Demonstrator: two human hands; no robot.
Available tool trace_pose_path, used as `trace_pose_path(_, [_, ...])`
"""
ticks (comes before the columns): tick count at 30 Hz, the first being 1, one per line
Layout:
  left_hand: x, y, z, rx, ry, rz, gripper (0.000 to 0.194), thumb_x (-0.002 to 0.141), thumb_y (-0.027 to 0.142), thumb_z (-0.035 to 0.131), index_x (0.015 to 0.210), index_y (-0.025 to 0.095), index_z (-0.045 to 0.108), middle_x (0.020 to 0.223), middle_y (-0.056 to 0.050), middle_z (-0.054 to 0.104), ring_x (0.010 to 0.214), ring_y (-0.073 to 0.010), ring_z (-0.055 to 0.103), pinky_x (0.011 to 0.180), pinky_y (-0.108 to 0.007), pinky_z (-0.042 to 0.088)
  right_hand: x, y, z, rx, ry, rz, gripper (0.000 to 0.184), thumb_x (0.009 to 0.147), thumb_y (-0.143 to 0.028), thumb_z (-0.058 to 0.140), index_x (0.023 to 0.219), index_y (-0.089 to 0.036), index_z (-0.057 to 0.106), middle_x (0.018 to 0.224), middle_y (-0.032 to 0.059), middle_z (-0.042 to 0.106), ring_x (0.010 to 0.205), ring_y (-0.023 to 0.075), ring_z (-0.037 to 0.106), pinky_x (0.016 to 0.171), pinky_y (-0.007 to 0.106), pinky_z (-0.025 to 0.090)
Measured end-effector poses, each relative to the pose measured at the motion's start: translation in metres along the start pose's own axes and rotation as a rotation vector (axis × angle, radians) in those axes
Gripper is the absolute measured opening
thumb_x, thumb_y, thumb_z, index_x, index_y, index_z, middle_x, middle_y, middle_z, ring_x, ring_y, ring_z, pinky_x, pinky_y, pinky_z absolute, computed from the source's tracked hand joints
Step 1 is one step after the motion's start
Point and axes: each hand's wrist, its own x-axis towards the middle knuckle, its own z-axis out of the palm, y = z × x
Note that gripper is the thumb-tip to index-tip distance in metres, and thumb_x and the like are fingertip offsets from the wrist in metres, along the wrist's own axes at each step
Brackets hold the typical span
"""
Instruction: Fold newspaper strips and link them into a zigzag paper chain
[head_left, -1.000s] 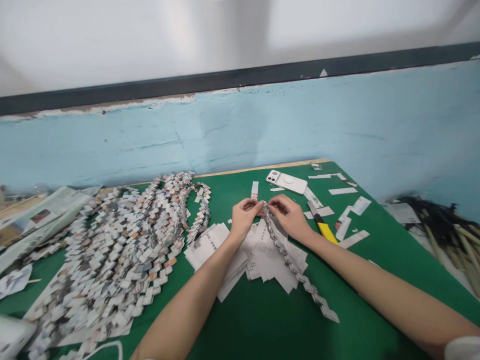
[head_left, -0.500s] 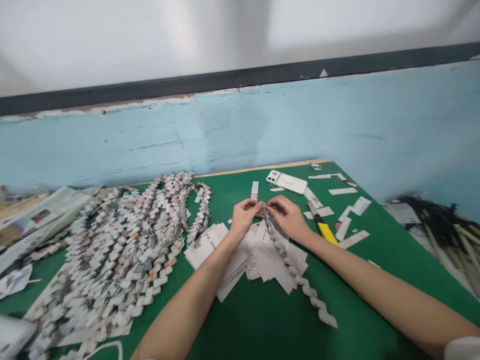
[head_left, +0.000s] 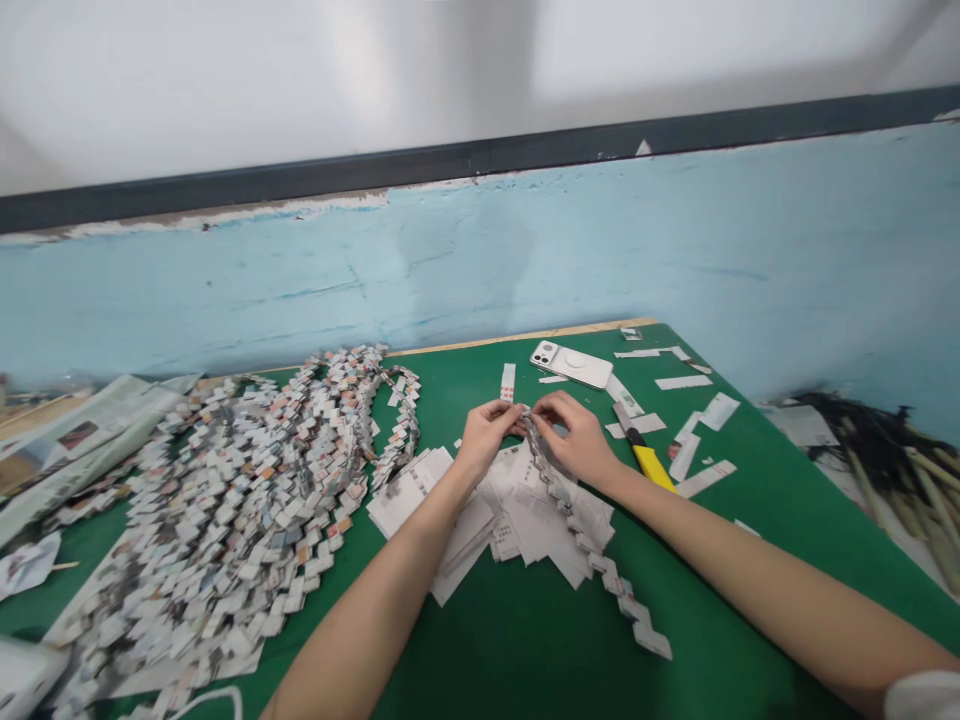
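Observation:
A folded-paper zigzag chain (head_left: 577, 530) runs from my fingertips down toward the table's front, its loose end lying at the lower right. My left hand (head_left: 486, 432) pinches the chain's far end from the left. From the other side, my right hand (head_left: 574, 432) grips the same end with thumb and forefinger. The fingers hide the exact fold between them. Under the chain and hands lies a spread of printed paper pieces (head_left: 465, 530). One paper strip (head_left: 508, 380) with red print lies just beyond my left hand.
A large heap of folded-paper chains (head_left: 247, 500) covers the left of the green table (head_left: 480, 650). A white phone (head_left: 574, 364) lies at the back. Right of my hand are a yellow-handled knife (head_left: 654, 466) and scattered paper strips (head_left: 709, 478). A blue wall (head_left: 465, 270) stands behind.
Both hands stay at the chain's end with only slight finger movement. The whole view has shifted a little; nothing else has visibly moved.

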Motion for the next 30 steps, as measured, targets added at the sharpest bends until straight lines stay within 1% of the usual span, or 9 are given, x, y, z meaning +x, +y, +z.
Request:
trace_pose_path(6, [0.001,-0.001,-0.002,-0.013,-0.029,0.004,0.037,0.068,0.045,0.089,0.077,0.013,0.072,0.071,-0.004,0.070,0.060,-0.0119,0.065,0.066,-0.026,0.055,0.001,-0.001,-0.001,-0.018,-0.004,-0.036,0.009,0.100,-0.027,0.055,0.094,-0.023,0.060,0.095,0.0080,0.061,0.083,0.0222,0.061,0.076,0.036,0.051])
trace_pose_path(14, [0.000,-0.002,-0.001,-0.004,-0.004,0.008,0.040,0.066,0.046,0.091,0.079,0.012,0.074,0.073,-0.005,0.072,0.064,-0.0136,0.068,0.069,-0.028,0.058,0.003,0.004,-0.002,-0.061,-0.023,-0.043,0.006,0.098,-0.021,0.054,0.093,-0.021,0.058,0.095,0.0074,0.060,0.080,0.0205,0.059,0.074,0.034,0.050])
trace_pose_path(24, [0.003,-0.007,-0.003,0.027,-0.010,0.047,0.044,0.064,0.049,0.091,0.080,0.012,0.074,0.073,-0.006,0.073,0.064,-0.0149,0.069,0.069,-0.030,0.059,0.005,0.008,-0.003,-0.068,-0.026,-0.064,0.006,0.097,-0.021,0.057,0.091,-0.021,0.059,0.094,0.0071,0.062,0.081,0.0213,0.062,0.075,0.035,0.053])
trace_pose_path(27, [0.004,-0.008,-0.004,0.034,-0.007,0.050,0.046,0.063,0.051,0.091,0.081,0.012,0.074,0.072,-0.006,0.073,0.062,-0.0150,0.069,0.068,-0.030,0.059,0.006,0.009,-0.005,-0.095,-0.052,-0.090,0.006,0.098,-0.020,0.056,0.092,-0.021,0.059,0.096,0.0080,0.063,0.086,0.0223,0.064,0.077,0.036,0.054])
trace_pose_path(30, [0.004,-0.009,-0.004,0.062,-0.003,0.058,0.047,0.063,0.052,0.091,0.080,0.012,0.072,0.070,-0.005,0.071,0.060,-0.0150,0.069,0.067,-0.030,0.059,0.007,0.011,-0.007,-0.139,-0.118,-0.127,0.007,0.099,-0.019,0.053,0.095,-0.021,0.058,0.097,0.0091,0.063,0.089,0.0233,0.065,0.080,0.037,0.055])
